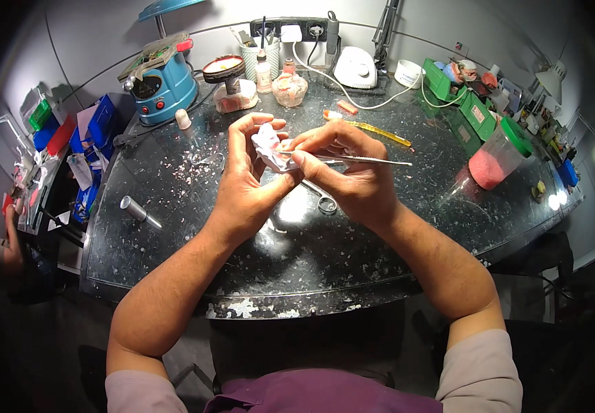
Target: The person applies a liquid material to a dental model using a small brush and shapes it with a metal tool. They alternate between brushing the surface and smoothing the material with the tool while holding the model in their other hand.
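My left hand is closed around a white plaster dental cast with some pink on it, raised over the middle of the black table. In my right hand is a thin metal carving tool, pinched between thumb and fingers. Its far end sticks out to the right; the working tip lies at the cast, mostly hidden by my fingers. Below my hands a metal instrument with a ring handle lies on the table. A yellow-handled brush rests beyond my right hand.
Pink and white crumbs litter the black table. At the back stand a blue machine, a glass bottle and a white device. A green-lidded jar of pink powder tilts at right. A metal cylinder lies left. Another person sits far left.
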Motion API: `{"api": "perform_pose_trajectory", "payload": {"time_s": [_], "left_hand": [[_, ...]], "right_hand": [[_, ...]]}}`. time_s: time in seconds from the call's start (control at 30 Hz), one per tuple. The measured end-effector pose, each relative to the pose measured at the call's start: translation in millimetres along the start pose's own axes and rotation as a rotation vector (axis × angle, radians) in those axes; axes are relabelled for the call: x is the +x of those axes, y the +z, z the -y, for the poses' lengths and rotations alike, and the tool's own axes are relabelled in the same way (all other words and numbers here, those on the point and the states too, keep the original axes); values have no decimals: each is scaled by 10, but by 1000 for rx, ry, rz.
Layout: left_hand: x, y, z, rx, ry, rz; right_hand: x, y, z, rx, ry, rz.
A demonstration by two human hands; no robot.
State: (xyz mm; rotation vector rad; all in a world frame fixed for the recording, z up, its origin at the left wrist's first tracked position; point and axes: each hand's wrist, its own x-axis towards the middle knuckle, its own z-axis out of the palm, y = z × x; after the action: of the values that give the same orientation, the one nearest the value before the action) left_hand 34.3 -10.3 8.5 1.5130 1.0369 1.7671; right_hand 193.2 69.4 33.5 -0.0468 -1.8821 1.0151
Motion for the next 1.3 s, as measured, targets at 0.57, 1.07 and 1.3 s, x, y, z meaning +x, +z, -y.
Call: {"api": "perform_pose_trajectory", "payload": {"time_s": [0.57, 1.07, 1.3], "left_hand": [[2, -18, -5, -21, -18, 0], [10, -47, -17, -68, -27, 7], [8, -47, -21, -71, -26, 12]], "right_hand": [[16, 17, 23, -99, -86, -11], [2, 34, 17, -44, -81, -10], [3, 38, 27, -30, -60, -6]]}}
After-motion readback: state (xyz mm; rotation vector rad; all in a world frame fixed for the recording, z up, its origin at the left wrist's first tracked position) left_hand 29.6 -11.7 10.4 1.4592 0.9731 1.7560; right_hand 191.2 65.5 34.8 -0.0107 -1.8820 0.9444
